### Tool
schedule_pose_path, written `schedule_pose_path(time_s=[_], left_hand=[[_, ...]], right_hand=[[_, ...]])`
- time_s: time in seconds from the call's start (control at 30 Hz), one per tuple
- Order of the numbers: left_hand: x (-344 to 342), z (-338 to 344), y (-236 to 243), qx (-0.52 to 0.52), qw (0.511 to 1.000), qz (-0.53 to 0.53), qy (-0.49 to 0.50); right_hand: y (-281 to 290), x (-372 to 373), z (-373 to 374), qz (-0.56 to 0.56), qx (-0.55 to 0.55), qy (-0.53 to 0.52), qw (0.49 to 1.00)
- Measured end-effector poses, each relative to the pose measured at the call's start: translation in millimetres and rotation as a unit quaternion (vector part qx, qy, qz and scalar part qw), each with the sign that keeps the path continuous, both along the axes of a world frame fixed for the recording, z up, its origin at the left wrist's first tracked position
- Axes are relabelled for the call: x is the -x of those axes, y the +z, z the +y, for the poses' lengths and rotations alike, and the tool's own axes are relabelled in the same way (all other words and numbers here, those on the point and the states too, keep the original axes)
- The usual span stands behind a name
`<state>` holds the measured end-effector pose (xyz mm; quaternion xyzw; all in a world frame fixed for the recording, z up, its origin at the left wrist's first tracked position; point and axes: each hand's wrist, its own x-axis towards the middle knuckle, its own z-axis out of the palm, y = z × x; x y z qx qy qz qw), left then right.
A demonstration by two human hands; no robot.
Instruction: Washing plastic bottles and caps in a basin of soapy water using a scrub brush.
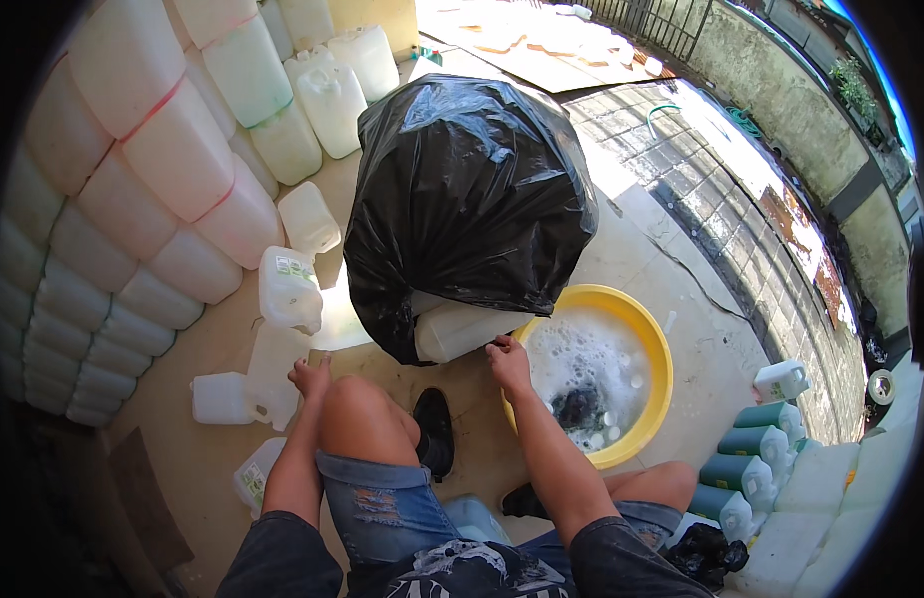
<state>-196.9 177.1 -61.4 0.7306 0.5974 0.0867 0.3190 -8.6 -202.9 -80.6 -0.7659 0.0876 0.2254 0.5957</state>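
Observation:
A large black plastic bag (472, 189) stands in front of me, its lower opening showing a whitish plastic jug (457, 331). My right hand (509, 366) is closed on the bag's lower edge, beside that jug and the rim of a yellow basin (664, 384). Foamy water (591, 349) fills the basin, with a dark item and small pale round pieces in it. Beside my left knee, my left hand (310, 377) has its fingers curled; what they hold, if anything, I cannot make out. Close to it lies a translucent jug (270, 384).
Stacked translucent jugs (173, 149) form a wall on the left. Loose jugs, including one with a green label (289, 289), lie between it and me. Green-filled jugs (736, 473) line the lower right, near a black crumpled bag (703, 558). Paving (721, 219) runs beyond the basin.

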Motion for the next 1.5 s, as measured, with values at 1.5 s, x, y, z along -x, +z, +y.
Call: schedule_pose_path(time_s=[1.5], left_hand=[[-301,-181,72,-0.009,0.674,0.147,-0.723]], right_hand=[[49,-153,-8,-0.445,0.413,0.500,0.618]])
